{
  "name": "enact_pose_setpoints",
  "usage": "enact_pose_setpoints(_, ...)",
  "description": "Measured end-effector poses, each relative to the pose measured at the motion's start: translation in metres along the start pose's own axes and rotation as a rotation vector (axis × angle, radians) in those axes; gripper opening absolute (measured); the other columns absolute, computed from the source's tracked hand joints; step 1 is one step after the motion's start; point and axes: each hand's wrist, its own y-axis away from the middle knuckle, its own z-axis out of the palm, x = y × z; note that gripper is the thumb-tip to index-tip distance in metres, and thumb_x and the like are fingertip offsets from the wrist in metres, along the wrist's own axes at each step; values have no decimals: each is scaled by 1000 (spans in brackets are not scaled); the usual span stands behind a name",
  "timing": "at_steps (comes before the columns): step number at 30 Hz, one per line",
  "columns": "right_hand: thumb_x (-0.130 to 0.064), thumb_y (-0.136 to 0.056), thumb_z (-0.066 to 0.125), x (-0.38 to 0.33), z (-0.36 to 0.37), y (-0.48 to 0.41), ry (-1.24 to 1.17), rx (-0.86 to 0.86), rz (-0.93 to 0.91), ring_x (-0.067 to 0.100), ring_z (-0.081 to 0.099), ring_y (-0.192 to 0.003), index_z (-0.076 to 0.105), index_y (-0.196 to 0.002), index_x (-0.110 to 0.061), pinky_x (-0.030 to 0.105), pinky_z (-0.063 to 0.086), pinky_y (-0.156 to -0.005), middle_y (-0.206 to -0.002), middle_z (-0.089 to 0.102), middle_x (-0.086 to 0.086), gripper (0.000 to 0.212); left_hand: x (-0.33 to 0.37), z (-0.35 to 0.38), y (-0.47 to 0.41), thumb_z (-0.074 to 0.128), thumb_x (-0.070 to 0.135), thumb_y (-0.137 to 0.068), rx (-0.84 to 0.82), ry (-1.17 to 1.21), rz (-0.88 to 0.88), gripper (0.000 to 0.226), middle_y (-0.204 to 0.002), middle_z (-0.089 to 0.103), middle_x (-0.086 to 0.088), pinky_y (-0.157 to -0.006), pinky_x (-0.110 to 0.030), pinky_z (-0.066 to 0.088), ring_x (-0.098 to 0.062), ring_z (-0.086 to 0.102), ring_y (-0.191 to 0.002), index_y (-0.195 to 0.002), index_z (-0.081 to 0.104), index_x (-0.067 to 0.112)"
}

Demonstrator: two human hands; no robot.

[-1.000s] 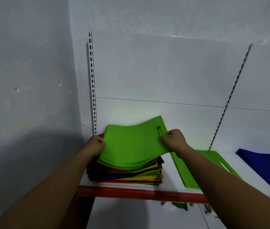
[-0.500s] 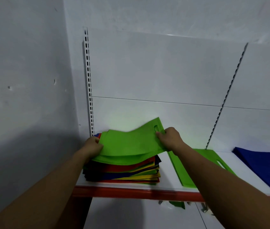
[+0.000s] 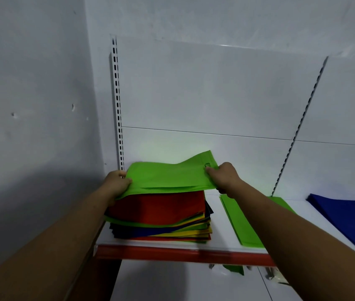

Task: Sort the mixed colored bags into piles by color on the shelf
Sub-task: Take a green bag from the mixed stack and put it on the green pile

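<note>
Head view: green bag point(image 3: 167, 177) held just above the mixed stack point(image 3: 163, 229), centre frame.
Left hand point(image 3: 115, 185) and right hand point(image 3: 224, 177) each pinch an edge; the limp sheet could sag, snag the red bag point(image 3: 161, 205) beneath, and skew the pile.

Three piles of bags, one shelf, two grips.

One white shelf with a red front edge point(image 3: 220, 242) carries one mixed-colour stack of flat fabric bags point(image 3: 161, 216), one pile of bright green flat bags point(image 3: 239, 222) and one pile of dark blue flat bags point(image 3: 345, 218); the bags in each are too thin to count. At least one lifted bright green fabric bag point(image 3: 167, 177) shows, with one left grip point(image 3: 115, 183) and one right grip point(image 3: 224, 177) on it. Two slotted uprights: one left slotted metal upright point(image 3: 117, 105), one right slotted metal upright point(image 3: 302, 120).
</note>
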Motion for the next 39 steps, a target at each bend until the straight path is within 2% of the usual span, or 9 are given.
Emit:
enact_pose_setpoints(4,-23,-96,63,7,-3,2,-49,-53,56,15,30,-49,38,-79,-9,23,25,-45,-65,31,6,34,-3,1,7,62,6,-94,-13,-35,39,15,-100,68,-17,-91,-40,53,-33,67,-95,-88,64,20)
enact_pose_setpoints(9,-33,-97,63,10,-10,16,20,-113,14,25,56,-64,59,-96,1,27,47,-48,-81,56,13,34,3,-6,17,52,-4,-91,-21,-65,76,24,-93,69,-19,-89,-45,54,-35,67,-91,-86,64,16)
enact_pose_setpoints(13,-37,-97,62,4,-15,23,111,-6,-101,32,61,-71,59,-98,0,33,53,-47,-90,61,19,37,20,-5,26,48,-2,-90,6,-81,132,22,-96,66,-17,-82,-41,52,-34,64,-92,-96,57,17)
enact_pose_setpoints(16,-41,-95,63,1,-23,25,156,101,-182,36,65,-72,62,-97,-1,39,52,-50,-91,64,21,40,36,2,30,50,-2,-89,31,-77,215,23,-90,68,-17,-74,-39,51,-32,65,-82,-81,58,17)
enact_pose_setpoints(21,-42,-100,53,4,-54,33,141,245,-218,28,56,-63,62,-85,-3,34,43,-54,-73,58,11,42,52,26,21,57,18,-97,65,-50,289,21,-103,71,-11,-74,-33,48,-27,66,-88,-114,64,9)
enact_pose_setpoints(25,-27,-102,48,22,-94,41,193,406,-198,25,48,-60,62,-78,8,33,34,-56,-65,54,13,46,75,64,17,58,10,-95,25,-20,344,23,-108,72,-16,-78,-34,48,-30,67,-95,-116,65,3)
enact_pose_setpoints(29,-24,-98,56,60,-149,51,183,512,-109,20,45,-53,66,-71,0,29,35,-54,-56,51,5,37,102,119,33,55,0,-90,-53,-37,392,25,-110,71,-18,-83,-36,48,-33,66,-101,-112,67,1)
enact_pose_setpoints(35,-22,-94,67,133,-220,63,104,536,14,17,56,-65,75,-88,-4,27,40,-57,-75,66,5,21,114,212,68,51,-7,-82,-252,-74,395,29,-98,74,-15,-73,-32,51,-30,69,-93,-99,73,3)
enact_pose_setpoints(39,-20,-91,71,188,-249,49,133,491,111,26,65,-85,77,-87,-5,42,56,-78,-87,72,10,17,107,272,86,53,-2,-77,-254,-91,377,27,-92,74,-11,-71,-35,53,-29,69,-87,-91,74,7)
